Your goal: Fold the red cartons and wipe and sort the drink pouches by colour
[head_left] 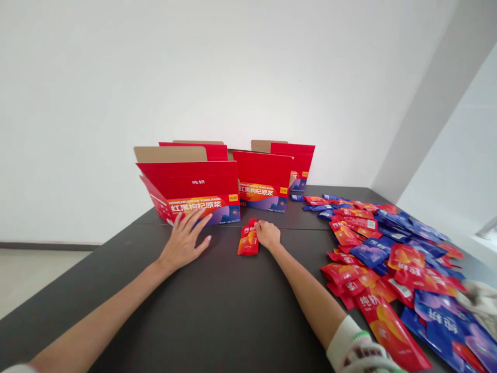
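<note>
"What about the left hand (182,243)?"

"Free of any load, palm down with fingers spread and fingertips up by the front-left carton (184,180). Touching it or only in front of it? Can't tell."

"And the right hand (268,235)?"

"Curled closed, gripping the upper right edge of a single red pouch (247,241) with an orange fruit print."

"Holding it where?"

"Over the middle of the dark table (194,321), in front of the gap between the two front cartons. Flat on the tabletop or slightly raised? Hard to say."

"Anything on the cartons?"

"Printed in red, orange and purple, and standing with flaps up: front-left, front-right (263,168), rear-left (213,152) and rear-right (297,155)."

"And to the right?"

"Strewn loosely along that side, a pile of red and blue pouches (367,251). Beside it, at the edge of view, a pale cloth (481,305). Behind the cartons, a white wall (233,67)."
</note>
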### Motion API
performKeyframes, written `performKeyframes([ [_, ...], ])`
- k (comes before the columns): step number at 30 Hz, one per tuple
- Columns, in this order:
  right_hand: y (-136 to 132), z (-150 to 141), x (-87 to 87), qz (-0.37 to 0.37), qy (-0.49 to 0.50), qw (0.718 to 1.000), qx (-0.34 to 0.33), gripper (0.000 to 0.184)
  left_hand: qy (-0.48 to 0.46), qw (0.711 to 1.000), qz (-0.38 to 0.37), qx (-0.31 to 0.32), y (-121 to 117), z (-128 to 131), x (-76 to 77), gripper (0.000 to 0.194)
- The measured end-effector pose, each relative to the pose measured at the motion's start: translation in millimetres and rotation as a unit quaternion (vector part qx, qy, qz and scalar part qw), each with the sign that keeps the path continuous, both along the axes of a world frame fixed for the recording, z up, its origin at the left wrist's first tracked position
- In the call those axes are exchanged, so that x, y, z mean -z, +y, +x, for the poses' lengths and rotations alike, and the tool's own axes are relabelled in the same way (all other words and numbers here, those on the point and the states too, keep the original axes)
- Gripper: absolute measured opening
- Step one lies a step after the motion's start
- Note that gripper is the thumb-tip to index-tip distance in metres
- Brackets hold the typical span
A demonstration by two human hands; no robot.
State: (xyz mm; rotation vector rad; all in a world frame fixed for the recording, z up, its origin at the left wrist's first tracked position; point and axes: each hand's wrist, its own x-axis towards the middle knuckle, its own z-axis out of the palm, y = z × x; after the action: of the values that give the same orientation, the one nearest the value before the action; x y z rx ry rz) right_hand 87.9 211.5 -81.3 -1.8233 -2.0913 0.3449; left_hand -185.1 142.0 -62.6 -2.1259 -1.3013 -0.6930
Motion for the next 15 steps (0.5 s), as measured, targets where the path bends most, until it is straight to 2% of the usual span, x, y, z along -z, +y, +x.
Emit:
performKeyframes([
  [4, -8, -7, -8.4, 0.004, -0.025, 1.0, -0.018, 0.031, -0.005, 1.0, -0.026, 0.009, -35, 38, -9.6, 0.067],
  [7, -15, 11, -20.8, -0.009, -0.033, 0.999, -0.041, 0.031, -0.071, 0.995, -0.063, 0.024, -58, 62, -18.0, 0.066],
  [9, -19, 44, -33.2, -0.017, -0.045, 0.998, -0.043, 0.03, -0.114, 0.989, -0.088, 0.039, -71, 73, -22.4, 0.062],
  [11, -23, 94, -47.3, -0.021, -0.067, 0.997, -0.01, 0.03, -0.14, 0.982, -0.117, 0.056, -81, 80, -25.1, 0.056],
  [15, -34, 202, -65.7, -0.015, -0.132, 0.978, 0.159, 0.035, -0.192, 0.961, -0.181, 0.081, -88, 92, -25.6, 0.048],
])
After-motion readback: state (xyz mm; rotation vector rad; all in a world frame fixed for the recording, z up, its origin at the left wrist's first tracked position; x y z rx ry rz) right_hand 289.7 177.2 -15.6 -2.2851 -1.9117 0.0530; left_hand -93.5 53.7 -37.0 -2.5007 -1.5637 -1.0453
